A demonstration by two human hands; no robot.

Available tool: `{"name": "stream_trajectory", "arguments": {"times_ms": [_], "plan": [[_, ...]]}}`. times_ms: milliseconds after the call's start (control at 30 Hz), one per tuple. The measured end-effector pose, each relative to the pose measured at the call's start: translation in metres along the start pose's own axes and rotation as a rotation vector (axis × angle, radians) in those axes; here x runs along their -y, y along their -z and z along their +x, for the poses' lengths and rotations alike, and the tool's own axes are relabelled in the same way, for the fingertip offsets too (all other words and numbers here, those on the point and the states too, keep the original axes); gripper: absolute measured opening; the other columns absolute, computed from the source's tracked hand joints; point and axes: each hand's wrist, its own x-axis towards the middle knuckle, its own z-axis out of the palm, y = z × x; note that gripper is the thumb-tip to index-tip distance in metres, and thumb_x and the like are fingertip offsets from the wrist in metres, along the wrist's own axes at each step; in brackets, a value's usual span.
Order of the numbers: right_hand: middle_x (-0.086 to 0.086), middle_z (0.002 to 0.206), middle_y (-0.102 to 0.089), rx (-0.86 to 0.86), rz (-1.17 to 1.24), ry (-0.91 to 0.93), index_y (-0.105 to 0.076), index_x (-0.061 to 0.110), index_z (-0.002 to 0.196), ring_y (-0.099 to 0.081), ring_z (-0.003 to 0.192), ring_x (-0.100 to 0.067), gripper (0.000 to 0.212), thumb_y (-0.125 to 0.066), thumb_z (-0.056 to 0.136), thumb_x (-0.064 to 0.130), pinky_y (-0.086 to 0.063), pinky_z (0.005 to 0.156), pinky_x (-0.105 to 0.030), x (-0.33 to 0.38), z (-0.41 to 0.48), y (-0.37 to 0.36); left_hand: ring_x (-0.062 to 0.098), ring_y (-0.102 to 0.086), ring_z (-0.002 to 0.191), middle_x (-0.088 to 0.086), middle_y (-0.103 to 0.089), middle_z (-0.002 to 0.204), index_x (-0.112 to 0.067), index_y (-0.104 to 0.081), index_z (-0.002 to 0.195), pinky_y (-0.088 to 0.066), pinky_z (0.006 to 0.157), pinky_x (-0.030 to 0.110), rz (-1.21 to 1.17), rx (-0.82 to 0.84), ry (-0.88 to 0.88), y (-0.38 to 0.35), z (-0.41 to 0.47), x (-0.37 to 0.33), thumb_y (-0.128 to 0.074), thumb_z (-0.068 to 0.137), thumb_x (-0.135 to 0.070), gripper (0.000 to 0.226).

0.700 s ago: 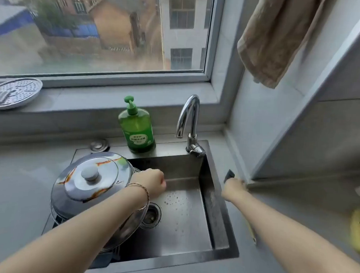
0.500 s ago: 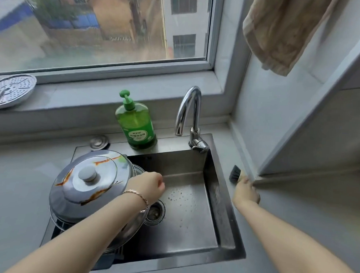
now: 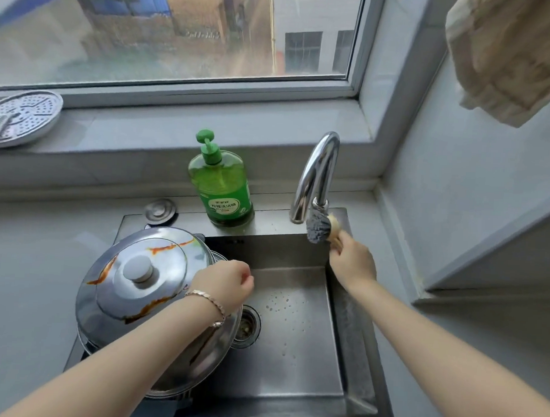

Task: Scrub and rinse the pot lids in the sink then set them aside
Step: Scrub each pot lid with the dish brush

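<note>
Hands (image 3: 223,285) (image 3: 353,262), brush (image 3: 317,229) at sink (image 3: 292,351) (lids (image 3: 167,257) inside)

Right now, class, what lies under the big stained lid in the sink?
Steel rims peek out beneath the stained lid at its far and left edges; whether lids or a pot is hidden.

My head camera looks forward and down, close over the sink (image 3: 292,351) at six o'clock, window (image 3: 180,30) at twelve.

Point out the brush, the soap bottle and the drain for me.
brush (image 3: 317,227): head view, grey bristle head.
soap bottle (image 3: 221,187): head view, green body.
drain (image 3: 247,325): head view, strainer centre.
</note>
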Motion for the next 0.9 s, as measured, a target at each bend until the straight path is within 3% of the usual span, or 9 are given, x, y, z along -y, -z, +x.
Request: {"name": "stream_trajectory", "arguments": {"times_ms": [67, 167, 433, 600, 733, 900], "plan": [[-0.011, 0.102, -0.065, 0.019, 0.041, -0.01, -0.058, 0.022, 0.118, -0.058, 0.095, -0.034, 0.028, -0.054, 0.091, 0.027, -0.04, 0.067, -0.028, 0.016, 0.011, -0.006, 0.019, -0.061, 0.094, -0.004, -0.068, 0.1, -0.024, -0.064, 0.099, -0.047, 0.077, 0.027, -0.01, -0.002, -0.001, 0.0, 0.002, 0.002, -0.041, 0.093, -0.033, 0.026], [-0.008, 0.102, -0.065, 0.098, -0.048, -0.074, -0.061, 0.024, 0.109, -0.059, 0.095, -0.031, 0.029, -0.056, 0.089, 0.043, -0.042, 0.068, -0.029, 0.024, 0.024, -0.017, 0.019, -0.06, 0.096, -0.004, -0.067, 0.102, -0.024, -0.063, 0.1, -0.045, 0.079, 0.027, -0.041, 0.002, 0.01, 0.0, 0.003, 0.007, -0.04, 0.093, -0.034, 0.026], [-0.012, 0.1, -0.065, 0.056, -0.266, 0.002, -0.061, 0.014, 0.098, -0.059, 0.093, -0.033, 0.015, -0.049, 0.093, 0.021, -0.034, 0.064, -0.028, 0.018, 0.024, -0.02, 0.018, -0.06, 0.092, -0.005, -0.067, 0.097, -0.024, -0.064, 0.096, -0.045, 0.075, 0.027, -0.089, -0.009, 0.025, -0.006, 0.004, 0.019, -0.041, 0.092, -0.033, 0.025], [-0.013, 0.098, -0.066, 0.052, -0.299, 0.013, -0.061, 0.013, 0.096, -0.059, 0.092, -0.033, 0.016, -0.047, 0.093, 0.019, -0.035, 0.063, -0.028, 0.013, 0.022, -0.021, 0.019, -0.061, 0.09, -0.003, -0.068, 0.096, -0.023, -0.065, 0.095, -0.05, 0.078, 0.028, -0.12, -0.005, 0.033, -0.006, 0.003, 0.021, -0.042, 0.092, -0.033, 0.025], [-0.013, 0.104, -0.066, 0.045, -0.317, 0.012, -0.061, 0.014, 0.108, -0.058, 0.097, -0.034, 0.022, -0.045, 0.095, 0.019, -0.036, 0.067, -0.029, 0.011, 0.017, -0.02, 0.018, -0.061, 0.09, -0.003, -0.067, 0.097, -0.022, -0.065, 0.096, -0.048, 0.076, 0.027, -0.129, -0.021, 0.03, -0.006, 0.001, 0.021, -0.042, 0.092, -0.032, 0.026], [-0.006, 0.102, -0.068, 0.069, -0.228, 0.017, -0.063, 0.027, 0.111, -0.06, 0.095, -0.031, 0.023, -0.049, 0.093, 0.032, -0.038, 0.065, -0.027, 0.014, 0.001, -0.01, 0.019, -0.061, 0.091, -0.003, -0.068, 0.099, -0.024, -0.065, 0.098, -0.047, 0.076, 0.026, -0.123, -0.037, 0.042, -0.006, -0.003, 0.022, -0.041, 0.092, -0.033, 0.026]]}}
